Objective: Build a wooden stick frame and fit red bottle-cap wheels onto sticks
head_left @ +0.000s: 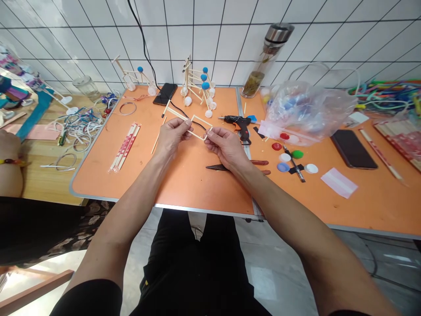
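Between my hands, a small frame of joined wooden sticks point(201, 119) is held up over the orange table point(184, 184). My left hand point(174, 134) pinches its left part, where a longer stick with a dark tip reaches up and left. At the right corner, my right hand point(223, 145) grips the frame with thumb and fingers. Pliers point(217, 167) with red handles lie beneath my right hand, partly hidden. A black glue gun point(241, 125) rests just beyond that hand. One loose stick point(154, 142) lies beside my left hand.
Stick models with blue caps point(204, 78) and white wheels stand at the back, near a phone point(165, 94). Wrapped chopsticks point(125, 147) lie left. A glass bottle point(263, 61), plastic bag point(305, 109), coloured caps point(283, 166) and another phone point(353, 149) are right. Another person's arm point(9, 171) is far left.
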{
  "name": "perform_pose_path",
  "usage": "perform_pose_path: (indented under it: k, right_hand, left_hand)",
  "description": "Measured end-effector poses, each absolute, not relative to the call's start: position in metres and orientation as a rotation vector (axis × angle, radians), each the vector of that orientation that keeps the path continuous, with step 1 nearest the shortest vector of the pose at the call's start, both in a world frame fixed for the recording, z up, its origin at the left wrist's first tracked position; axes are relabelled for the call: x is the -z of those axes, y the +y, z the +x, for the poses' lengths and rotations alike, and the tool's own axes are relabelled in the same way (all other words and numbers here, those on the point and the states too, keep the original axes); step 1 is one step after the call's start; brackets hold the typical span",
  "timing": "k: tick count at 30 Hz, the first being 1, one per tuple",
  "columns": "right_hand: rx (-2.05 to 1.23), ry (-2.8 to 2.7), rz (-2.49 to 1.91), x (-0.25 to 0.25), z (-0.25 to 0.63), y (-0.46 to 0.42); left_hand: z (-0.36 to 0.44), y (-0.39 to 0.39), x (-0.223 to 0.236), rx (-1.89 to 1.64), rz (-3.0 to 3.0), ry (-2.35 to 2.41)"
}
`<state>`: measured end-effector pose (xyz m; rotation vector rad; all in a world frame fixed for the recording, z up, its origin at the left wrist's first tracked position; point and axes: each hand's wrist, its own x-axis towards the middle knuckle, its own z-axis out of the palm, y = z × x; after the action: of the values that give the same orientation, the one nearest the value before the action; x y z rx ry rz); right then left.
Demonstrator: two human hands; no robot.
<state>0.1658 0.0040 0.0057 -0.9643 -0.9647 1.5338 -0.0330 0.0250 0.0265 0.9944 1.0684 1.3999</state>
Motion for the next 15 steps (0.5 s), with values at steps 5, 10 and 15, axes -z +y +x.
perform_pose_path:
  k: [5, 10, 15]
  right_hand:
    - [-1.528, -0.951, -0.986, -0.0053, 0.1658, 0.0042]
    - [-1.541, -0.930, -0.980, -0.0056, 0.1660, 0.0047]
    - [-1.533, -0.921, -0.980, -0.0043, 0.1652, 0.0057]
  left_hand:
    - [-0.0318, 0.0240, -0.0274, -1.392, 0.985, 1.100]
    - [-0.0325, 0.0249, -0.0265, -1.405, 0.967, 1.055]
    - [-0.0346, 0.0283, -0.0206, -1.422, 0.982, 1.004]
